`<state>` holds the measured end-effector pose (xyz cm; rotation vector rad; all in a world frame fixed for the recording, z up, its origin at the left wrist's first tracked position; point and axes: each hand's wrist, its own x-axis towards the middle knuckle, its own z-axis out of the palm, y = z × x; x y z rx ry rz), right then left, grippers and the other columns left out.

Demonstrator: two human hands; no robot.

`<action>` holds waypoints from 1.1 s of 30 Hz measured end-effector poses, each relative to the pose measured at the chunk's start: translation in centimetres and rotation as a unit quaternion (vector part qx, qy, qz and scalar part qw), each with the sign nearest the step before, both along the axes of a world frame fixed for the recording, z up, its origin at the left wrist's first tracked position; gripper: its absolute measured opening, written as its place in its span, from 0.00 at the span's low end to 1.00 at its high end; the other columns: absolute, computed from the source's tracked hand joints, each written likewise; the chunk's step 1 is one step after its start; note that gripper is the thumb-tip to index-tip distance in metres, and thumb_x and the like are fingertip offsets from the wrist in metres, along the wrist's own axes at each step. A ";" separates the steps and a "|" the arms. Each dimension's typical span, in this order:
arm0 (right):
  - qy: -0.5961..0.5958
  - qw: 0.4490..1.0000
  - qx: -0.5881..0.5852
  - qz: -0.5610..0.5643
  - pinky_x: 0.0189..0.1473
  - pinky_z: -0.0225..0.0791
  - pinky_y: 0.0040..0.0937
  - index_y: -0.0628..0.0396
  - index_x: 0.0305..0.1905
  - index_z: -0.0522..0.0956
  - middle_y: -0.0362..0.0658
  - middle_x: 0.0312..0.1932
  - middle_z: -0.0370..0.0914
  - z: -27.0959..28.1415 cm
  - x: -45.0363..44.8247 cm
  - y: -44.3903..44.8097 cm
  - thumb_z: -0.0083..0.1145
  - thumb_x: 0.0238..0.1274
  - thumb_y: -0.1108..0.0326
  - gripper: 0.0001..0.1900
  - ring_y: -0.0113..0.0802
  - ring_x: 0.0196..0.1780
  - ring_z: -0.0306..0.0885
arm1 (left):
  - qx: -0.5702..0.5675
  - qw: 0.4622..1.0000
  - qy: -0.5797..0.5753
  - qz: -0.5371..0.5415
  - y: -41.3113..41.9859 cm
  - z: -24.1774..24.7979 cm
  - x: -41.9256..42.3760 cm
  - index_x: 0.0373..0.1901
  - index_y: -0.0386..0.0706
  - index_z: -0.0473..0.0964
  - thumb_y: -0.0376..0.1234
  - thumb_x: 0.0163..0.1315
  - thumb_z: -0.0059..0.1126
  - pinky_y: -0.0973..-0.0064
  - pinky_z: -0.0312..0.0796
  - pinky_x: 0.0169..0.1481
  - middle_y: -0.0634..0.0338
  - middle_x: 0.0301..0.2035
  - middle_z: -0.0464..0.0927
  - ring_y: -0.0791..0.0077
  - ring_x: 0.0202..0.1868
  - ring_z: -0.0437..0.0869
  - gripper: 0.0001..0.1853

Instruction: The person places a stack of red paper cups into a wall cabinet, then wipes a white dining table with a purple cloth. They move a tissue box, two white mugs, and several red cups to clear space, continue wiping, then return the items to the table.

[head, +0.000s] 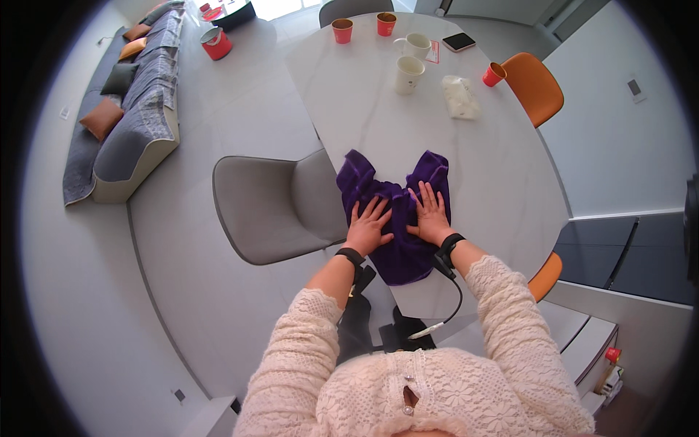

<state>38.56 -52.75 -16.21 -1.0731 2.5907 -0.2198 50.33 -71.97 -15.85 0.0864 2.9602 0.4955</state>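
A dark purple cloth (401, 257), perhaps a small garment, lies spread near the front end of the white marble-patterned table (360, 104). Two of its lobes stick out toward the far side, and paler seams run along its edges. My left hand (368, 226) rests flat on its left part with the fingers apart. On the right part, my right hand (431, 216) presses down the same way, palm on the fabric. Neither hand grips anything. Black bands circle both wrists, and a cable hangs from the right one.
Farther up the table stand two white mugs (409, 75), several red paper cups (342, 31), a soft white packet (461, 98) and a phone (458, 42). A grey chair (262, 207) touches the left side. Orange chairs (532, 90) stand at the right.
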 end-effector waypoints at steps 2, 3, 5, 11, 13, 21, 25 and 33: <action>0.003 1.000 -0.005 0.009 0.77 0.25 0.55 0.44 0.78 0.42 0.51 0.80 0.29 -0.3 -0.3 0.1 0.68 0.47 0.44 0.58 0.46 0.82 0.22 | 0.003 0.999 0.031 0.009 0.2 -0.4 -0.4 0.67 0.53 0.68 0.54 0.56 0.61 0.44 0.36 0.75 0.63 0.72 0.56 0.67 0.77 0.47 0.37; 0.003 1.000 -0.005 0.004 0.77 0.25 0.55 0.43 0.78 0.42 0.51 0.80 0.29 -0.3 -0.1 0.3 0.68 0.47 0.44 0.58 0.46 0.82 0.22 | -0.001 1.000 0.016 0.006 0.3 -0.4 -0.3 0.67 0.53 0.68 0.54 0.56 0.61 0.44 0.36 0.75 0.63 0.72 0.56 0.67 0.77 0.47 0.37; 0.003 1.000 -0.009 0.000 0.77 0.25 0.55 0.43 0.78 0.42 0.50 0.80 0.29 -0.6 -0.3 0.3 0.69 0.47 0.44 0.58 0.46 0.82 0.22 | -0.007 1.000 0.001 0.002 0.4 -0.7 -0.5 0.67 0.53 0.67 0.54 0.56 0.61 0.44 0.36 0.75 0.63 0.72 0.56 0.67 0.77 0.46 0.37; -0.007 1.000 -0.016 0.013 0.77 0.25 0.54 0.40 0.78 0.43 0.50 0.80 0.30 -0.7 -0.7 0.5 0.69 0.47 0.44 0.57 0.46 0.82 0.24 | 0.007 0.999 0.020 -0.049 -1.1 -1.0 -1.0 0.67 0.53 0.68 0.55 0.56 0.60 0.44 0.37 0.75 0.62 0.72 0.57 0.67 0.76 0.48 0.37; -0.008 0.999 -0.021 0.025 0.77 0.25 0.54 0.40 0.78 0.43 0.50 0.80 0.30 -0.2 -0.8 0.5 0.69 0.46 0.44 0.57 0.46 0.82 0.24 | -0.008 0.998 0.001 -0.064 -1.7 -0.5 -1.0 0.66 0.53 0.68 0.56 0.57 0.60 0.44 0.37 0.75 0.62 0.71 0.58 0.66 0.76 0.48 0.37; 0.019 0.997 -0.055 0.060 0.78 0.26 0.52 0.43 0.77 0.47 0.48 0.81 0.34 0.8 -0.7 1.7 0.67 0.48 0.41 0.55 0.44 0.82 0.27 | -0.051 0.997 0.015 -0.059 -1.0 0.9 -1.1 0.66 0.52 0.68 0.56 0.56 0.61 0.45 0.38 0.76 0.63 0.72 0.57 0.67 0.76 0.49 0.37; 0.038 0.994 -0.040 0.092 0.78 0.28 0.52 0.55 0.71 0.61 0.50 0.80 0.34 0.1 -0.8 2.0 0.64 0.49 0.39 0.48 0.44 0.82 0.28 | -0.073 0.996 0.017 -0.051 -0.9 -0.5 -1.8 0.66 0.51 0.69 0.55 0.56 0.61 0.44 0.38 0.76 0.59 0.72 0.57 0.64 0.76 0.48 0.36; 0.058 0.983 -0.072 0.159 0.78 0.30 0.49 0.64 0.58 0.76 0.50 0.80 0.35 0.0 -1.1 1.9 0.62 0.51 0.39 0.39 0.41 0.82 0.28 | -0.108 0.993 0.030 -0.044 -0.4 -1.7 -1.3 0.63 0.48 0.71 0.54 0.55 0.62 0.42 0.40 0.75 0.53 0.66 0.64 0.60 0.76 0.50 0.36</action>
